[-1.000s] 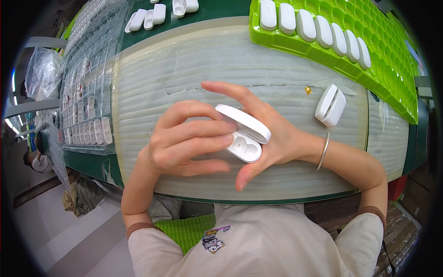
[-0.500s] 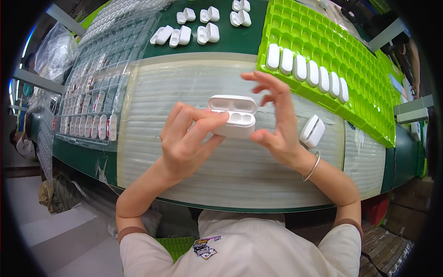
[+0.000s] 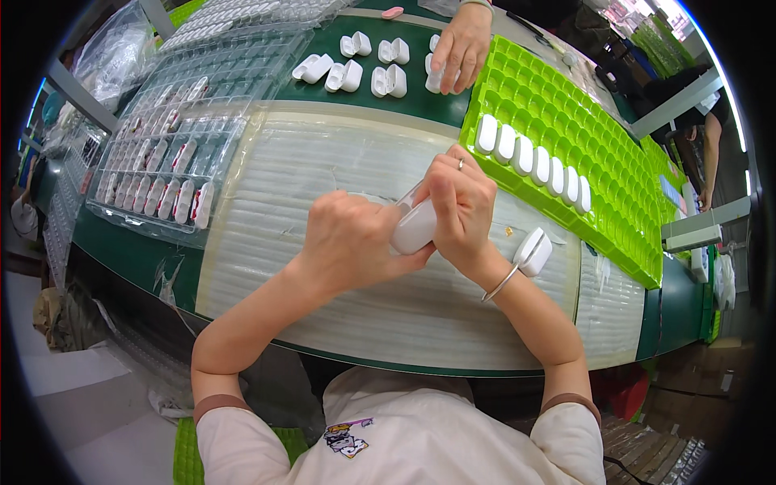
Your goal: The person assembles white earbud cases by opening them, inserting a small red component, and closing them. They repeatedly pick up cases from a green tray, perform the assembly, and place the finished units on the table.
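A white earbud charging case is held above the padded mat between my two hands. My left hand is closed round its left side, thumb along the lower edge. My right hand, with a ring and a bracelet, grips it from the right, fingers curled over the top. The fingers cover much of the case, and its inside is out of sight. Beside my right wrist, a second white case lies tilted on the mat.
On the right, a green tray holds a row of closed white cases. Several open cases stand on the green table at the back. A co-worker's hand reaches over one there. Clear plastic trays with filled slots lie left.
My right hand has come in and closed on the case. The case, open before, is now turned and mostly covered. A co-worker's hand has appeared over the back cases. The view has shifted slightly.
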Tool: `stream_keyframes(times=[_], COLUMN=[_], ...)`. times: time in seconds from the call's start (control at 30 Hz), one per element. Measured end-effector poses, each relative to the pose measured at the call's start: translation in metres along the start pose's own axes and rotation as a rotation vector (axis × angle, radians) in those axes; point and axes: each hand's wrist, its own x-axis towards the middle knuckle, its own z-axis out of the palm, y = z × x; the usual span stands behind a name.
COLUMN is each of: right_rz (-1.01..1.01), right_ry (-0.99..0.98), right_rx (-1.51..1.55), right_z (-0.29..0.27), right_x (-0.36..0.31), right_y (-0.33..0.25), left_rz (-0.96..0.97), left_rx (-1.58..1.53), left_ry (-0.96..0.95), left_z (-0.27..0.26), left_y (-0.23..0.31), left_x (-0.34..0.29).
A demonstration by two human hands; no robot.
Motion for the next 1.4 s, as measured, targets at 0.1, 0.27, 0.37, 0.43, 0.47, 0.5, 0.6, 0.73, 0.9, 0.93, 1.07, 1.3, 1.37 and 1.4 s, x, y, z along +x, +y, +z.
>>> stream_keyframes(times=[0.1,0.27,0.37,0.43,0.47,0.5,0.6,0.73,0.9,0.93,1.07,1.3,1.37,1.4], right_rz=[0.057,0.134,0.094,0.112,0.121,0.163,0.238,0.12,0.348,0.307,0.056,-0.088,-0.099,-0.106], right_ry=[-0.037,0.006,-0.004,-0.032,-0.046,-0.076,-0.103,-0.074,-0.299,-0.3,-0.353,-0.235,-0.217,-0.209], right_rx=[0.073,0.17,0.184,0.207,0.22,0.189,0.148,0.108,0.133,0.134,-0.02,0.077,0.146,0.181], right_z=[0.005,0.006,0.005,0.003,0.004,0.005,0.01,0.006,-0.026,-0.03,-0.047,-0.056,-0.055,-0.054], right_x=[-0.001,-0.005,-0.002,-0.003,-0.003,-0.006,-0.01,0.002,0.004,0.0,-0.013,-0.004,-0.004,-0.005], right_y=[-0.003,-0.007,-0.01,-0.006,-0.005,-0.005,-0.001,-0.001,-0.003,-0.003,-0.012,-0.041,-0.041,-0.04], left_rz=[0.026,0.063,0.046,0.035,0.033,0.03,0.009,-0.008,0.026,0.043,0.164,0.342,0.352,0.355], left_rx=[0.008,0.081,0.089,0.089,0.088,0.087,0.046,0.137,0.287,0.273,0.186,0.026,-0.003,0.0], left_ry=[0.089,0.116,0.117,0.11,0.105,0.1,0.078,0.117,0.183,0.207,0.321,0.469,0.492,0.476], left_z=[0.006,0.002,0.001,0.003,0.004,0.005,0.014,0.009,-0.002,-0.002,0.001,-0.01,-0.011,-0.013], left_y=[-0.001,0.006,0.013,0.016,0.017,0.017,0.01,0.003,-0.008,-0.009,-0.01,-0.012,-0.012,-0.012], left_x=[-0.002,-0.002,-0.005,-0.008,-0.009,-0.011,-0.016,-0.006,0.001,0.001,0.003,-0.001,-0.002,-0.003])
